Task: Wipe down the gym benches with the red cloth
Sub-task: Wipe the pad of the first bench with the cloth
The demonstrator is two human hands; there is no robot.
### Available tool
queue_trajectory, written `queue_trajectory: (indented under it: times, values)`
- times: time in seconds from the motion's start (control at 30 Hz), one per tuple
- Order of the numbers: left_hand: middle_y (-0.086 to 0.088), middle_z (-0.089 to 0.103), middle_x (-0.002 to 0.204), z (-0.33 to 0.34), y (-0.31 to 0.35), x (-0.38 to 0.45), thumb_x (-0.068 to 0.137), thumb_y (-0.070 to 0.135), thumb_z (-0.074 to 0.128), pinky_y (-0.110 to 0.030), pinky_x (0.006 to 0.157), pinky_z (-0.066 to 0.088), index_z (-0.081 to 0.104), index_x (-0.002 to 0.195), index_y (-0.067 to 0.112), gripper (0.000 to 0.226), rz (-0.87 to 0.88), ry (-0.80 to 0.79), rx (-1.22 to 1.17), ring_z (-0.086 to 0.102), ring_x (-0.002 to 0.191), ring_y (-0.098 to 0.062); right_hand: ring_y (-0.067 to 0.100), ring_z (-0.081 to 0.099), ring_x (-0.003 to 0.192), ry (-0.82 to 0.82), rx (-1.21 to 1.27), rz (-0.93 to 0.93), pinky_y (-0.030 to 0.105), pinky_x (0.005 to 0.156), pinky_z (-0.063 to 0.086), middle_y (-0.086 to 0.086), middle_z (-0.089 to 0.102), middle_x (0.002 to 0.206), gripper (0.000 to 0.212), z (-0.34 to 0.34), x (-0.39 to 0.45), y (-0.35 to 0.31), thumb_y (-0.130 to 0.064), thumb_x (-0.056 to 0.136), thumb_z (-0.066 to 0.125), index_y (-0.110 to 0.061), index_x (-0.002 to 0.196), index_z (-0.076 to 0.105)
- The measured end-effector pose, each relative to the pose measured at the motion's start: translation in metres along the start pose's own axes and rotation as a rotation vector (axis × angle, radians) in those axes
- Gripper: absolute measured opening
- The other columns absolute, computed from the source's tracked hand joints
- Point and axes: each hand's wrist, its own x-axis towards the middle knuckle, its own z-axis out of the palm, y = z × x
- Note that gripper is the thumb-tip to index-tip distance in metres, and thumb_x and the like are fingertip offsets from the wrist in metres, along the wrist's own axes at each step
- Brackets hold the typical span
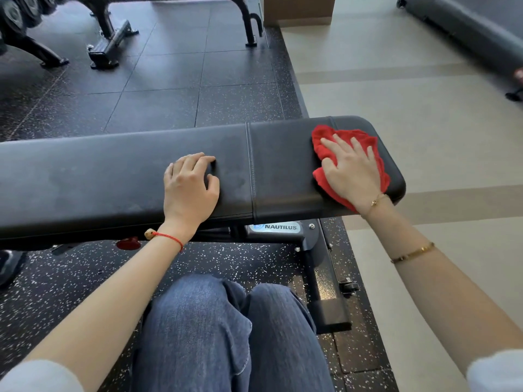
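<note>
A long black padded gym bench [113, 176] runs across the view from left to right, with a seam near its right third. The red cloth [325, 137] lies crumpled on the bench's right end pad. My right hand [351, 171] presses flat on the cloth with fingers spread and straight. On the bench's middle rests my left hand [189, 185], just left of the seam, fingers lightly bent, fingertips on the pad, holding nothing.
The bench's black frame and foot [325, 281], with a Nautilus label, stand under its right end. Another bench frame [113, 41] and a dumbbell rack [17, 21] are on the dark rubber floor beyond. Beige floor lies to the right. My knees [226, 321] are below.
</note>
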Motion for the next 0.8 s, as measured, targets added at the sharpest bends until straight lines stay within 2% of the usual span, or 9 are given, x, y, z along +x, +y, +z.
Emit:
queue_trajectory:
  times: [0.1, 0.2, 0.43, 0.57, 0.63, 0.8]
  values:
    - [-0.005, 0.060, 0.134, 0.000, 0.002, 0.001, 0.091, 0.017, 0.052, -0.049, 0.115, 0.031, 0.062, 0.126, 0.016, 0.036, -0.008, -0.002, 0.012, 0.049, 0.129, -0.026, 0.028, 0.016, 0.149, -0.049, 0.007, 0.084, 0.051, 0.121, 0.001, -0.010, 0.021, 0.161, 0.052, 0.001, 0.035, -0.007, -0.037, 0.097, 0.031, -0.037, 0.149, 0.033]
    - [-0.004, 0.061, 0.132, 0.000, 0.004, 0.001, 0.089, 0.017, 0.053, -0.048, 0.114, 0.032, 0.062, 0.124, 0.017, 0.036, -0.016, 0.004, 0.020, 0.050, 0.128, -0.026, 0.029, 0.012, 0.150, -0.111, -0.011, 0.058, 0.052, 0.121, 0.000, -0.009, 0.018, 0.162, 0.053, 0.004, 0.064, -0.025, -0.039, 0.098, 0.029, -0.036, 0.150, 0.030]
    - [-0.004, 0.062, 0.131, 0.001, 0.003, 0.001, 0.088, 0.018, 0.055, -0.047, 0.114, 0.032, 0.064, 0.123, 0.017, 0.036, -0.031, 0.024, -0.006, 0.051, 0.127, -0.025, 0.022, 0.013, 0.150, -0.202, 0.013, -0.367, 0.048, 0.121, 0.001, -0.012, 0.019, 0.162, 0.052, 0.021, 0.049, -0.102, -0.035, 0.098, 0.035, -0.039, 0.150, 0.031]
    - [-0.004, 0.062, 0.133, 0.000, -0.001, 0.002, 0.088, 0.018, 0.057, -0.047, 0.114, 0.033, 0.065, 0.122, 0.016, 0.035, -0.034, 0.019, -0.029, 0.052, 0.128, -0.025, 0.019, 0.012, 0.151, -0.226, 0.086, -0.554, 0.047, 0.122, 0.001, -0.015, 0.023, 0.160, 0.052, 0.021, 0.010, -0.105, -0.030, 0.096, 0.040, -0.040, 0.147, 0.036]
    - [-0.004, 0.062, 0.133, -0.001, -0.002, 0.002, 0.088, 0.019, 0.058, -0.047, 0.115, 0.031, 0.065, 0.122, 0.015, 0.034, -0.030, 0.010, -0.019, 0.051, 0.130, -0.025, 0.018, 0.012, 0.151, -0.211, 0.107, -0.530, 0.045, 0.122, 0.001, -0.016, 0.024, 0.159, 0.052, 0.017, 0.003, -0.090, -0.029, 0.096, 0.040, -0.041, 0.147, 0.036]
    - [-0.003, 0.064, 0.130, -0.010, -0.006, 0.004, 0.089, 0.023, 0.056, -0.044, 0.115, 0.030, 0.066, 0.121, 0.016, 0.034, -0.002, 0.011, 0.027, 0.052, 0.127, -0.024, 0.020, 0.011, 0.151, -0.156, 0.071, -0.323, 0.045, 0.122, -0.002, -0.013, 0.021, 0.161, 0.051, 0.016, 0.031, -0.080, -0.033, 0.098, 0.035, -0.038, 0.149, 0.033]
